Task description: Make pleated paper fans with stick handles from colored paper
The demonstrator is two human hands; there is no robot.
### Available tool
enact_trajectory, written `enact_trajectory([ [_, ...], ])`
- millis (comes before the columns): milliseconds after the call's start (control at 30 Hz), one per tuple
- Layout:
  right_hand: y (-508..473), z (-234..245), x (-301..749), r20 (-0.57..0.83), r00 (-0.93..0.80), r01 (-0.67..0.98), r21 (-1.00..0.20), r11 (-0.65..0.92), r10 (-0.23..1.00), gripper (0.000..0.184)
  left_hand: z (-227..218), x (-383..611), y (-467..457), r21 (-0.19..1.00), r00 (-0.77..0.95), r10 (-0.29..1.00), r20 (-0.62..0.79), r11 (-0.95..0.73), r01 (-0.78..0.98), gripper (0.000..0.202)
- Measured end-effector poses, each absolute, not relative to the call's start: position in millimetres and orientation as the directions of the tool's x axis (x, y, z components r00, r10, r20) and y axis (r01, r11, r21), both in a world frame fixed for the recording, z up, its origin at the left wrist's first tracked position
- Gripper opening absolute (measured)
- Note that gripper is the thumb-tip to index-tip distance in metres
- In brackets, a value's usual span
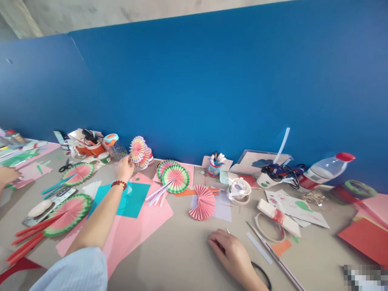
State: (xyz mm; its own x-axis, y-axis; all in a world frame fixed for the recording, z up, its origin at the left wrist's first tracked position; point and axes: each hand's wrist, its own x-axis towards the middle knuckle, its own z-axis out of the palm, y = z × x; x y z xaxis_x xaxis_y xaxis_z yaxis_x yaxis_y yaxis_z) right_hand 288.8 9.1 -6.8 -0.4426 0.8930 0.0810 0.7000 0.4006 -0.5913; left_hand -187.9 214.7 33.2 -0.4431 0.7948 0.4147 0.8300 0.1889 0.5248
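My left hand (123,169) reaches far across the table, its fingers pinched at the lower left edge of a pink, yellow and lilac pleated paper fan (138,149). A second pleated piece is right behind it, in front of a can. My right hand (228,248) lies on the table with fingers together and curled. A small metal tip shows past its knuckles and a black loop (262,275) beside the wrist; what is under the palm is hidden. Beyond this hand lies a half-opened pink pleated paper (202,203). Green-edged watermelon fans (176,178) are between the hands.
Pink sheets (145,232) and a teal sheet (133,206) lie beneath my left arm. More fans (71,214) with red sticks are at the left. Tape rolls (239,192), a pen cup (214,167), a glue gun and a bottle (325,171) stand right. Another person's hand (9,176) shows far left.
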Motion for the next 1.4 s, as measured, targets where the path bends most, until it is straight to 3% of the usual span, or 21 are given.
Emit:
enact_trajectory([
  [200,9.8,-4.4,288.2,0.066,-0.441,0.703,-0.594,0.391,0.895,0.025,40.8,-191.7,209.4,0.615,-0.486,0.741,0.463,0.126,0.778,0.026],
  [367,9.9,-4.0,288.8,0.088,-0.443,0.696,-0.594,0.403,0.892,0.025,58.1,-187.5,190.4,0.781,-0.587,0.672,0.452,0.02,0.624,0.024],
  [433,9.8,-4.3,288.9,0.086,-0.445,0.696,-0.592,0.406,0.891,0.025,63.5,-180.5,178.4,0.883,-0.597,0.705,0.383,-0.089,0.462,0.026],
  [567,9.1,-5.1,289.1,0.076,-0.457,0.693,-0.594,0.408,0.886,0.025,67.6,-151.8,146.5,0.956,-0.549,0.787,0.283,-0.183,0.231,0.026],
  [800,2.3,21.2,292.1,0.118,-0.376,0.612,-0.713,0.342,0.919,0.022,69.1,-47.5,70.8,0.986,-0.337,0.94,0.048,-0.098,-0.135,0.025],
  [900,3.5,44.4,290.5,0.137,-0.294,0.424,-0.869,0.257,0.946,0.036,68.9,4.2,41.2,0.941,-0.067,0.992,-0.104,0.076,-0.331,0.021],
  [1000,10.0,61.7,285.1,0.142,-0.29,0.044,-0.986,0.161,0.946,0.057,66.0,42.6,20.8,0.908,0.151,0.97,-0.188,0.23,-0.35,0.022],
  [1133,18.1,71.1,274.7,0.072,-0.25,-0.357,-0.934,-0.022,0.966,0.047,65.2,68.8,7.0,0.902,0.248,0.939,-0.238,0.309,-0.302,0.027],
  [1233,20.0,72.6,267.3,-0.006,-0.234,-0.484,-0.866,-0.122,0.972,0.034,67.9,77.5,1.7,0.915,0.309,0.922,-0.235,0.317,-0.248,0.03],
  [1400,20.0,68.6,263.7,-0.127,-0.156,-0.503,-0.843,-0.189,0.98,0.026,69.5,83.0,-5.5,0.926,0.367,0.905,-0.216,0.309,-0.215,0.031],
])
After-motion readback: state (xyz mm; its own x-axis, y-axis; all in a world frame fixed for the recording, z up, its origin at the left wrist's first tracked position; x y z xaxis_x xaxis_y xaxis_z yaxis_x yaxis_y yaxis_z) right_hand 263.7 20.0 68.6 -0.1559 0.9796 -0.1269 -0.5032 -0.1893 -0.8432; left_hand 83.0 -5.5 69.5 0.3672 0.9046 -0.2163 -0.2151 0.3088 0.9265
